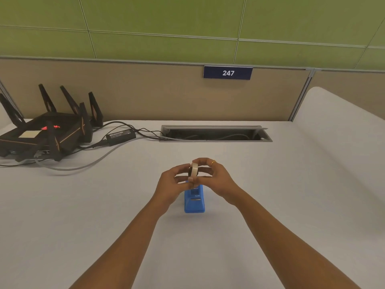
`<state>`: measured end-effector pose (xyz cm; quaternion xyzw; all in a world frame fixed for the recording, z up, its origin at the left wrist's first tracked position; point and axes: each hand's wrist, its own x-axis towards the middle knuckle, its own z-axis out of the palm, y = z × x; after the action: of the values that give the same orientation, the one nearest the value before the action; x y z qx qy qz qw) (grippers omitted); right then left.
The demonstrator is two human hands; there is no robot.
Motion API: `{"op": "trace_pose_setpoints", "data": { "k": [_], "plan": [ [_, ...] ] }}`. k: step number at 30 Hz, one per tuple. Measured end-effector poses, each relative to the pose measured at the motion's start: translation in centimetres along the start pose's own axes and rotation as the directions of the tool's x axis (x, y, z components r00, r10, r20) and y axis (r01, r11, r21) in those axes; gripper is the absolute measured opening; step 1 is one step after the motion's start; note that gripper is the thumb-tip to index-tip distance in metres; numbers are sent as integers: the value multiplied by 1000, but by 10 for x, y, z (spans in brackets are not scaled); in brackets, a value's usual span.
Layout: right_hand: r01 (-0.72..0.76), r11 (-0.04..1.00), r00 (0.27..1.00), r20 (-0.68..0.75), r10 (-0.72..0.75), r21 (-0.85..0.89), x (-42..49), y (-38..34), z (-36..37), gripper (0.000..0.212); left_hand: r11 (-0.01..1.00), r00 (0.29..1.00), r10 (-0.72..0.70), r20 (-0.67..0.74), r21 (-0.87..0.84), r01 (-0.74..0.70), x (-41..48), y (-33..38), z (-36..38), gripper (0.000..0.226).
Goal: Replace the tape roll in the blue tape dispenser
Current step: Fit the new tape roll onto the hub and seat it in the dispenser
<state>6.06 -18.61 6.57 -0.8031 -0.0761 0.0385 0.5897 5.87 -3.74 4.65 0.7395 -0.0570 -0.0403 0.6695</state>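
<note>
Both hands pinch the pale cream tape roll [194, 169] upright just above the blue plastic tape dispenser [194, 200] on the white desk [104, 205], left hand [173, 180] steadying, right hand [214, 178] gripping, probably aligning it for seating.

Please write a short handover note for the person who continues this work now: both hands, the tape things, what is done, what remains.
Left hand: holds the white tape roll from its side.
Right hand: grips the same roll from the other side.
Roll: upright, in the air just above the blue plastic tape dispenser on the white desk.
Done: roll is in hand, apparently not seated.
Left: lower the roll into the dispenser, then pull the tape end to the cutter.
</note>
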Motion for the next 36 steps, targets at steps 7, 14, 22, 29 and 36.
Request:
{"op": "trace_pose_setpoints", "data": {
  "k": [7, 14, 22, 29, 36],
  "plan": [
    [21, 995, 998, 59, -16, -93, 5, 3, -2, 49, 989, 999, -48, 2, -140, 48, 2, -7, -1, 43],
    [27, 991, 996, 83, -16, -129, 7, 7, -4, 51, 991, 997, -64, 50, -111, 69, 6, -11, -3, 50],
    [46, 983, 998, 38, -40, -180, 6, 6, -3, 51, 988, 998, -38, 47, -149, 45, 8, -9, -3, 40],
    [77, 977, 997, -8, -80, -197, 4, 9, 0, 50, 990, 999, -36, 2, -135, 36, 10, -3, 4, 26],
    [104, 937, 995, 24, -102, -332, 10, 7, -3, 40, 985, 991, -93, -95, -156, 78, 13, 2, 5, 21]
  ]
}}
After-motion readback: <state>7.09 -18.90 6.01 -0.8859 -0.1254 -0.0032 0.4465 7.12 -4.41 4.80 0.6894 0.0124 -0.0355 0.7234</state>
